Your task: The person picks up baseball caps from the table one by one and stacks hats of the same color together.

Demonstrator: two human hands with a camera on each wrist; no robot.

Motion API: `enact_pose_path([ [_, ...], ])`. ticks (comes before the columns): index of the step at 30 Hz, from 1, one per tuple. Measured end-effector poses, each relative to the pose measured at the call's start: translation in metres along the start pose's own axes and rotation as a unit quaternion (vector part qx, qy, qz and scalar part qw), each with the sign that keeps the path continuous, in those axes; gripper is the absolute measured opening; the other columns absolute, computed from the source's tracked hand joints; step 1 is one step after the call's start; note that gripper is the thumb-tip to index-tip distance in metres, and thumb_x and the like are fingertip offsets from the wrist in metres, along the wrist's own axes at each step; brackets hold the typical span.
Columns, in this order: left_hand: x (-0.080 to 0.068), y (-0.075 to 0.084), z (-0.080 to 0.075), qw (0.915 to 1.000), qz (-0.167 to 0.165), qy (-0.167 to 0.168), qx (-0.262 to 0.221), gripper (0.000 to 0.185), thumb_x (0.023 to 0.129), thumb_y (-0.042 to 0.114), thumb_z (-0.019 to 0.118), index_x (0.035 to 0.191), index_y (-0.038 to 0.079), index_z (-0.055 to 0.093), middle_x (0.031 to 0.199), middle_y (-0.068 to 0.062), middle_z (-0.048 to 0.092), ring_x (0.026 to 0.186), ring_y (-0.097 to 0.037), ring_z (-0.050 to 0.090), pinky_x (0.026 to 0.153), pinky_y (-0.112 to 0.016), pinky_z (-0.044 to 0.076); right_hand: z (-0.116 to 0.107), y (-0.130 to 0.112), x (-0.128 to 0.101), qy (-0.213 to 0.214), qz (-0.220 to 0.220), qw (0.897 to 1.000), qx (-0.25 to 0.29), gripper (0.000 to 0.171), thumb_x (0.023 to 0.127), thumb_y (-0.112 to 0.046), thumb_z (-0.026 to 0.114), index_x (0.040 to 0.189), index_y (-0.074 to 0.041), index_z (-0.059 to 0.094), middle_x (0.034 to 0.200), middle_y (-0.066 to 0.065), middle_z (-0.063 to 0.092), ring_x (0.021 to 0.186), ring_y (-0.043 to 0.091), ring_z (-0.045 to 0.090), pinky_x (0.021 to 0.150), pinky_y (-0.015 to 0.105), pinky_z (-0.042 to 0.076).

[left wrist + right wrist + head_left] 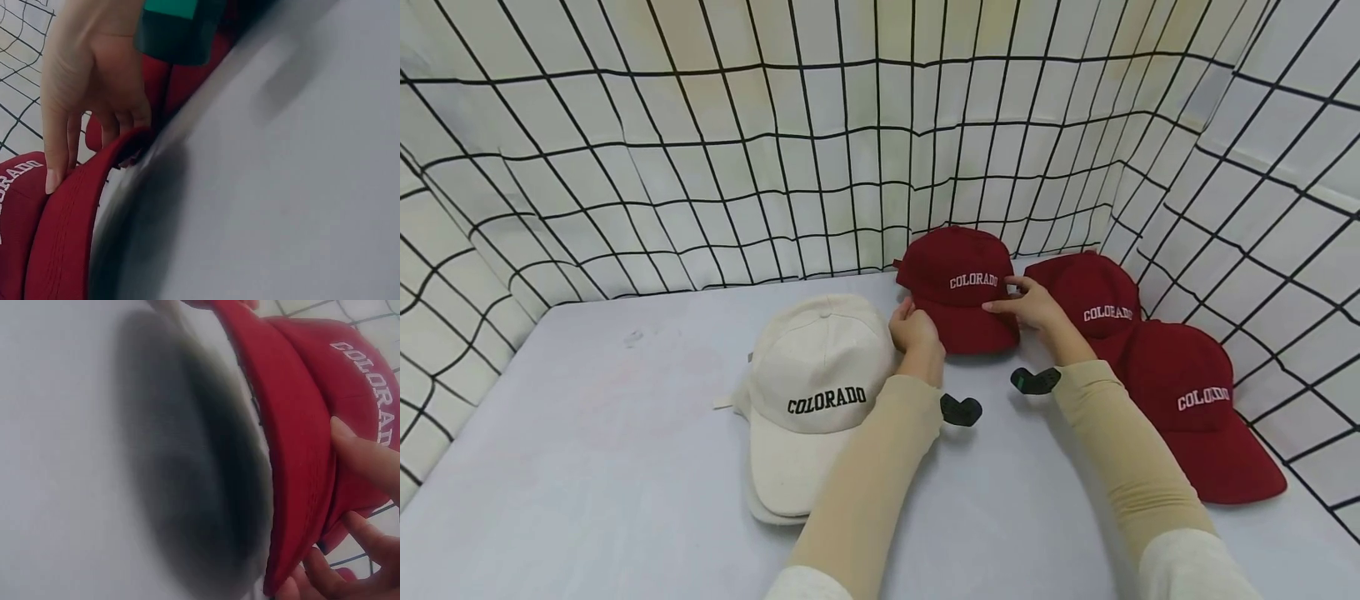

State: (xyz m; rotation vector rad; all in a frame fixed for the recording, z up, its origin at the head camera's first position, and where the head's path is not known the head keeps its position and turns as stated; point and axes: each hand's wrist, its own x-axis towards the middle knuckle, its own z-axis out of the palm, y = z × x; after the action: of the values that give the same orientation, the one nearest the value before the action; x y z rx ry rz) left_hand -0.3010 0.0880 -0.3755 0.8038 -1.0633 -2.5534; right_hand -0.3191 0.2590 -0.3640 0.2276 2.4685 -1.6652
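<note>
Both hands are on a red baseball cap point(973, 237) with white COLORADO lettering, at the back of the table in the head view. My left hand point(917, 333) grips its left side near the brim, partly hiding that edge. Across from it my right hand point(1033, 302) pinches the right side, its thumb where the brim point(294, 425) meets the crown. In the right wrist view the right thumb point(359, 450) presses close below the letters, the other fingers under the brim's end. The left wrist view shows the right hand point(94, 75) on the same cap point(69, 225).
Stacked cream caps point(820, 350) with black lettering lie left of my left forearm. Two more red caps, one farther back point(1078, 283) and one nearer point(1180, 367), overlap on the right. Black grid netting point(842, 125) encloses the white table point(610, 450). Dark camera mounts point(961, 410) jut from the wrists.
</note>
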Motion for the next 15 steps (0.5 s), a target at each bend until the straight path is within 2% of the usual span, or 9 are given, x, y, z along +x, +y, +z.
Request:
enact_pose_path([
  [4,-0.003,-0.001,0.002,0.9985,-0.01,0.013,-0.052,0.043,0.095,-0.015,0.043,0.135,-0.01,0.06,0.132,-0.018,0.06,0.125,-0.027,0.054,0.106,-0.034,0.044,-0.002,-0.003,-0.005,-0.006,-0.006,1.0,0.02,0.088,0.094,-0.017,0.075,0.163,-0.008,0.021,0.163,0.024,0.027,0.145,0.035,0.033,0.116,0.051,0.032],
  [9,-0.01,0.0,0.003,0.9952,-0.039,0.024,-0.087,0.048,0.092,-0.015,0.041,0.135,-0.008,0.061,0.133,-0.017,0.061,0.12,-0.025,0.053,0.107,-0.034,0.042,-0.009,-0.001,-0.011,-0.015,-0.006,0.999,0.033,0.088,0.095,-0.017,0.074,0.164,-0.009,0.019,0.164,0.022,0.026,0.147,0.036,0.031,0.118,0.053,0.028],
  [15,-0.024,0.002,0.0,0.9911,-0.077,0.013,-0.108,0.059,0.084,-0.017,0.037,0.138,-0.005,0.06,0.146,-0.016,0.054,0.141,-0.03,0.043,0.117,-0.038,0.032,-0.021,0.001,-0.019,-0.032,-0.011,0.999,0.04,0.088,0.097,-0.017,0.072,0.164,-0.009,0.015,0.165,0.022,0.023,0.148,0.035,0.03,0.119,0.051,0.027],
])
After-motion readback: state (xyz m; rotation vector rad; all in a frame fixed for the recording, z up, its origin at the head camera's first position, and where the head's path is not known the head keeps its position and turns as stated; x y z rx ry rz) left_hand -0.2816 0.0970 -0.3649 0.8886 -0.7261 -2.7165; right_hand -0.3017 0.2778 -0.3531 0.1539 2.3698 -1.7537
